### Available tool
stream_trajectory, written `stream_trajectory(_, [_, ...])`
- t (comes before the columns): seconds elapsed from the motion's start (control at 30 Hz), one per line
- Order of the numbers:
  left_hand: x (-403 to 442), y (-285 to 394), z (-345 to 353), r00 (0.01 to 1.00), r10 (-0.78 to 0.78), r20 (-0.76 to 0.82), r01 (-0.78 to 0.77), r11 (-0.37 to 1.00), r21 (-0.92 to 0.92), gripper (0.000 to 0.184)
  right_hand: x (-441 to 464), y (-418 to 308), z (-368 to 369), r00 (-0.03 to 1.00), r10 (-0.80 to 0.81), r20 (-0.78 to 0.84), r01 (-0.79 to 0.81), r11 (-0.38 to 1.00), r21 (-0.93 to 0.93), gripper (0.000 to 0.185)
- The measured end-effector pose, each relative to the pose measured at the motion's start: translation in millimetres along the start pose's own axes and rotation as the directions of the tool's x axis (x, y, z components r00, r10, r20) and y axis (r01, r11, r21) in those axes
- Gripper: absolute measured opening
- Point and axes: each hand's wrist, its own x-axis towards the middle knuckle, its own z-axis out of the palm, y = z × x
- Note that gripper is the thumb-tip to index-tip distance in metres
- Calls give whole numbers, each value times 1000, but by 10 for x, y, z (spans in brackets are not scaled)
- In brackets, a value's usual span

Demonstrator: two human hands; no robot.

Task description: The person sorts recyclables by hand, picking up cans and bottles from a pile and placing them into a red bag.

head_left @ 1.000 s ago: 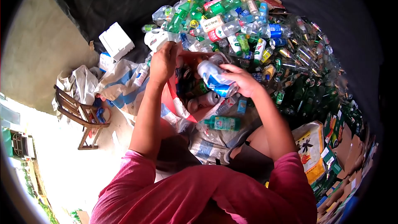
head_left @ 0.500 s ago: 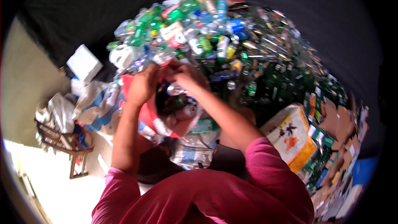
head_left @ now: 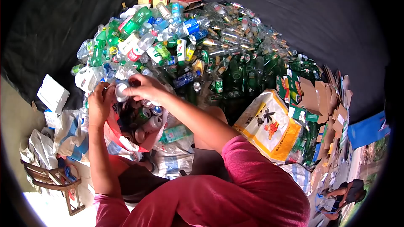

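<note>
My left hand is closed on the upper rim of a red and white sack, on its left side. Several drink cans lie inside the sack's open mouth. At the far side of that mouth, my right hand has its thumb and fingers on a silver-white can, its round end facing up. The can sits between my two hands, close to the left fingertips. Part of the right fingers' grip is hidden behind the can and the sack's edge.
Plastic bottles are heaped ahead, green glass bottles to their right. A yellow and white sack lies right, beside stacked cardboard. A wooden chair and a white foam box stand left. Another person is at far right.
The view has swung right, shifting the scene left. My right hand has gone from the sack's rim to the silver-white can. The left hand still grips the sack.
</note>
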Motion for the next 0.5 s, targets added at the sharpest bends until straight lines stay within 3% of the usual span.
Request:
stream_trajectory(0.03, [10, -23, 13, 1000, 6, 2, -6, 1000, -1, 18, -155, -163, 82, 999, -14, -29, 12, 995, -99, 67])
stream_trajectory(0.13, [8, -34, 59, 1000, 17, 16, -18, 999, 27, 26, 55, 257, 102, 913, -409, -4, 366, 822, -436, 54])
stream_trajectory(0.23, [11, -98, 68, 999, -13, 40, 12, 999, 38, 29, 94, 306, 139, 919, -388, -67, 352, 887, -299, 50])
stream_trajectory(0.3, [11, -104, 60, 997, -34, 68, 30, 998, 53, 27, 39, 272, 99, 940, -323, -109, 274, 905, -325, 51])
stream_trajectory(0.33, [9, -94, 67, 996, -35, 82, 29, 996, 84, 24, -78, 71, 88, 978, -166, -130, 115, 937, -329, 52])
stream_trajectory(0.37, [15, -53, 84, 995, -34, 95, 23, 993, 114, 22, -135, 15, 62, 959, -238, -156, 143, 877, -459, 52])
stream_trajectory(0.4, [15, 32, 74, 986, -78, 146, 63, 992, 108, 23, -159, 13, 35, 964, -213, -160, 127, 896, -425, 54])
stream_trajectory(0.43, [32, -169, 92, 987, -6, 159, -24, 982, 188, 25, -160, 20, 33, 969, -188, -158, 114, 914, -389, 55])
stream_trajectory(0.5, [33, -161, 96, 989, 67, 134, -86, 986, 145, 27, -151, 42, 10, 973, -183, -143, 113, 910, -399, 55])
